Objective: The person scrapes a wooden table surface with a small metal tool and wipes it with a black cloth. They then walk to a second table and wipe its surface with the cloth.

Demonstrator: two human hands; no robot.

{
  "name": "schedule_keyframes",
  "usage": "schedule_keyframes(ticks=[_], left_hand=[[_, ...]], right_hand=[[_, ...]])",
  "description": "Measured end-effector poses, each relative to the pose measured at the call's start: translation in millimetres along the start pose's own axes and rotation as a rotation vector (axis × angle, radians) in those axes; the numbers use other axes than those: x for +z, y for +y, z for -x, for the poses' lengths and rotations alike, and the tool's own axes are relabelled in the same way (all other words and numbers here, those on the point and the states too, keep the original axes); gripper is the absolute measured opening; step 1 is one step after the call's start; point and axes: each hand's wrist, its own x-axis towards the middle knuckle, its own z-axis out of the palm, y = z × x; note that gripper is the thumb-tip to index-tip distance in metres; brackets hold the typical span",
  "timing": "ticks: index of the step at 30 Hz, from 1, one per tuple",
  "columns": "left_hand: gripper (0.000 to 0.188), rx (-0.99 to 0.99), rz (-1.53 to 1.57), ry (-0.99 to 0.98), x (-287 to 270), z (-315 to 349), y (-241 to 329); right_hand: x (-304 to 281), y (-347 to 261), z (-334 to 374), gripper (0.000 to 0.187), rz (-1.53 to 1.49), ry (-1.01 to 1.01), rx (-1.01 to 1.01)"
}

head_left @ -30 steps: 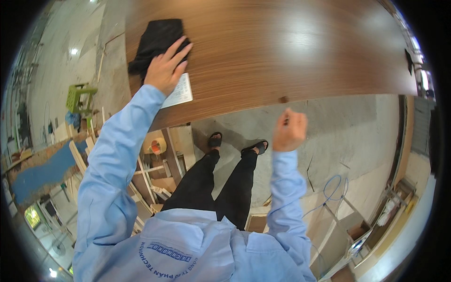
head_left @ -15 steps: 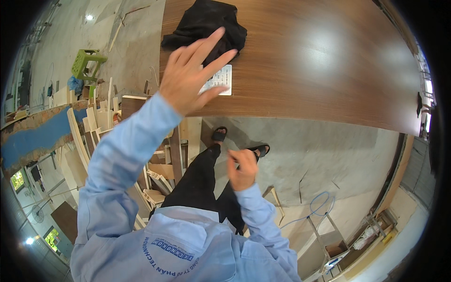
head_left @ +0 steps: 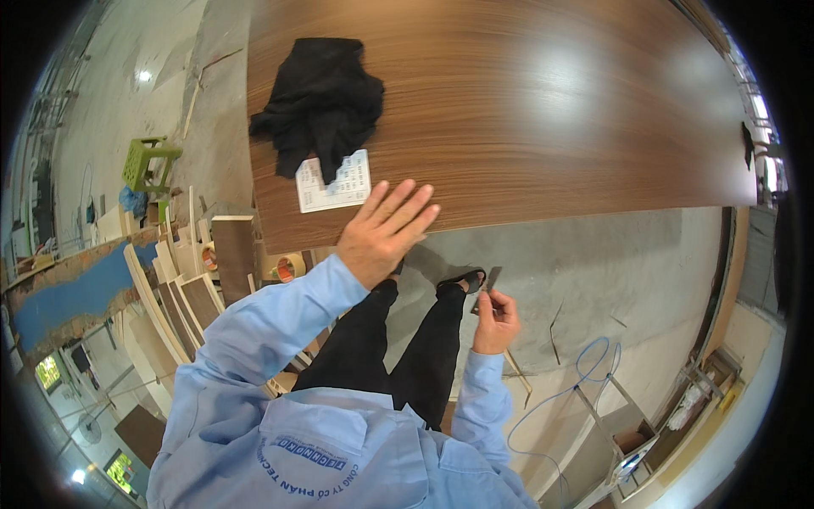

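Right hand (head_left: 496, 324), right of lower centre: closed, thumb and fingers pinching a small thin piece (head_left: 493, 279). Piece sits just above the fingers, in front of the grey floor (head_left: 593, 280), below the table's near edge in frame. Long axis close to upright, top leaning slightly right; free end points to the top of the frame. Looks: narrow, flat, greyish-dark. Too small to tell exact kind or material.

Left hand (head_left: 381, 242), centre of frame: open, fingers extended and slightly spread, pointing upper right, nothing in grip. Fingers overlap the near edge of the brown table (head_left: 509, 110); can't tell if they're touching it. Table: glossy wood-grain top, long axis left to right, near edge climbing slightly toward the right, bright glare patch upper right of centre.

Black cloth (head_left: 326, 93), upper left of the table: crumpled, matte, long axis roughly top to bottom, narrow tail pointing down. Tail lies over a white printed card (head_left: 337, 197), which is tilted a bit, right side higher. Left fingertips near the card's lower right corner.
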Motion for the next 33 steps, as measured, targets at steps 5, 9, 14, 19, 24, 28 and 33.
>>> schedule_keyframes(ticks=[5, 9, 14, 19, 24, 28, 33], left_hand=[[0.057, 0.041, 0.039, -0.025, 13, -23, 16], [0.052, 0.014, -0.121, -0.075, -30, 48, -34], [0.048, -0.169, -0.264, -0.123, -85, 171, -119], [0.055, -1.081, 0.466, 0.461, -80, 218, -135], [0.066, -0.965, 0.999, 0.276, -31, 194, -82], [0.065, -1.021, 0.913, 0.313, -20, 183, -64], [0.064, -1.140, 1.095, 0.330, -27, 184, -65]], right_hand=[[5, -6, 5, 0.014, -0.168, -0.047, 0.049], [-7, -12, 0, 0.013, -0.142, -0.015, 0.043], [16, -44, -26, 0.013, 0.139, -0.206, -0.301], [89, -75, -23, 0.019, 0.188, -0.260, -0.690], [179, -64, 48, 0.017, 0.233, -0.511, -0.886], [191, -62, 52, 0.018, 0.246, -0.437, -0.813], [149, -77, 29, 0.022, 0.199, -0.130, -0.525]])
